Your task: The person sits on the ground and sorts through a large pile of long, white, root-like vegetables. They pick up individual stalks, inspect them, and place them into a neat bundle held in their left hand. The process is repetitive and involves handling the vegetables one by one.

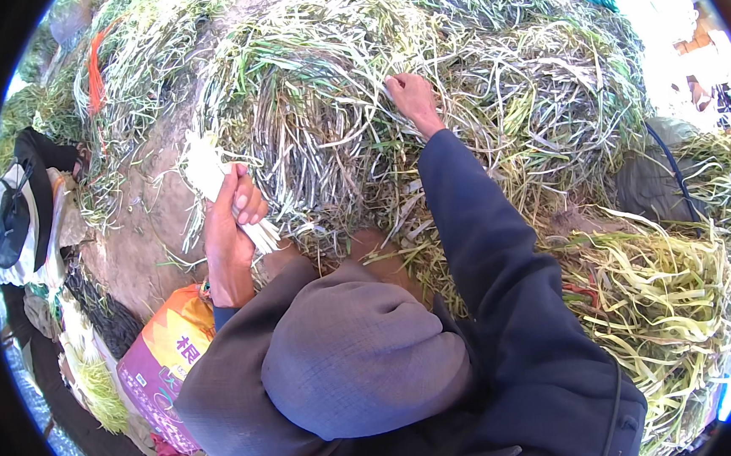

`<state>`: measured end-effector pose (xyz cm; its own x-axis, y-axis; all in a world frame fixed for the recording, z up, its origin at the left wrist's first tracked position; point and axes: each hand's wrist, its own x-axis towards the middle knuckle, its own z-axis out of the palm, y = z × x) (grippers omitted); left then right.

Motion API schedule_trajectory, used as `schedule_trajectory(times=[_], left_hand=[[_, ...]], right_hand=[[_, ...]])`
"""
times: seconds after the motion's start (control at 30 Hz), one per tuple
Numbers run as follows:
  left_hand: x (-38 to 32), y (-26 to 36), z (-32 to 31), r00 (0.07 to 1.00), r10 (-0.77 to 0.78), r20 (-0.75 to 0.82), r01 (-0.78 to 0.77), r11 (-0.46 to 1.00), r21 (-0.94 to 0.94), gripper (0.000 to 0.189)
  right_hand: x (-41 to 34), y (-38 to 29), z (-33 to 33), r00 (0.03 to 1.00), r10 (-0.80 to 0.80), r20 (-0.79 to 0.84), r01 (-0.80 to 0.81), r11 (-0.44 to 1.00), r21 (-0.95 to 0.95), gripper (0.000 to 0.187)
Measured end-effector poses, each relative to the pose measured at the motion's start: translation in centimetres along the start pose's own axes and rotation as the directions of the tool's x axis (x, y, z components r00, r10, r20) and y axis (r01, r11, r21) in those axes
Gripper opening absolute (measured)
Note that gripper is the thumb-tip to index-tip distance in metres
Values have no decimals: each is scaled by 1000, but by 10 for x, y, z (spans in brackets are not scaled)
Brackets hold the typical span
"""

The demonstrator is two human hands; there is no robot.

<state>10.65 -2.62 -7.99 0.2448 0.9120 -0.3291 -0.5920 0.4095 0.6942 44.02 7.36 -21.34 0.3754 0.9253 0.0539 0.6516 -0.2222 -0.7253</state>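
My left hand [234, 218] is closed round a bundle of white stalks [264, 235], whose bright, overexposed end fans out above the thumb. Beneath it lies bare brown ground. Farther forward and to the right, my right hand [414, 101] rests on a large heap of long green and pale leafy stalks [326, 123]. Its fingers are curled, and whether they hold a stalk cannot be seen. The heap's nearer side shows dense, whitish, soil-stained stems.
A purple and orange printed bag [165, 369] stands at my left, near trimmed white-and-green bunches [96, 374]. Yellowish leaves [656, 296] are piled at my right, below a dark cloth bundle tied with cord [654, 176]. Orange twine [96, 75] lies at the upper left.
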Motion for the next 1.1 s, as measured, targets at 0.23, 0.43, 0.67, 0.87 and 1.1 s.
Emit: schedule_trajectory(times=[0.23,0.43,0.67,0.87,1.1], left_hand=[[-1,-2,-2,1000,-3,2,3,1000,20,17],[2,-2,-2,999,-4,32,4,1000,1,18],[-1,3,-5,999,31,25,-30,999,-21,18],[1,5,-1,998,41,49,-40,999,-21,19],[-2,9,-6,998,51,29,-50,999,-19,20]], right_hand=[[-10,-10,1,916,151,372,-237,951,197,35],[-27,-14,-9,969,65,238,-130,954,269,34],[-74,-110,-107,953,-299,-55,304,922,239,21],[-104,-126,-109,851,-377,366,248,902,353,22],[-134,-85,-71,804,-412,429,151,839,523,25]])
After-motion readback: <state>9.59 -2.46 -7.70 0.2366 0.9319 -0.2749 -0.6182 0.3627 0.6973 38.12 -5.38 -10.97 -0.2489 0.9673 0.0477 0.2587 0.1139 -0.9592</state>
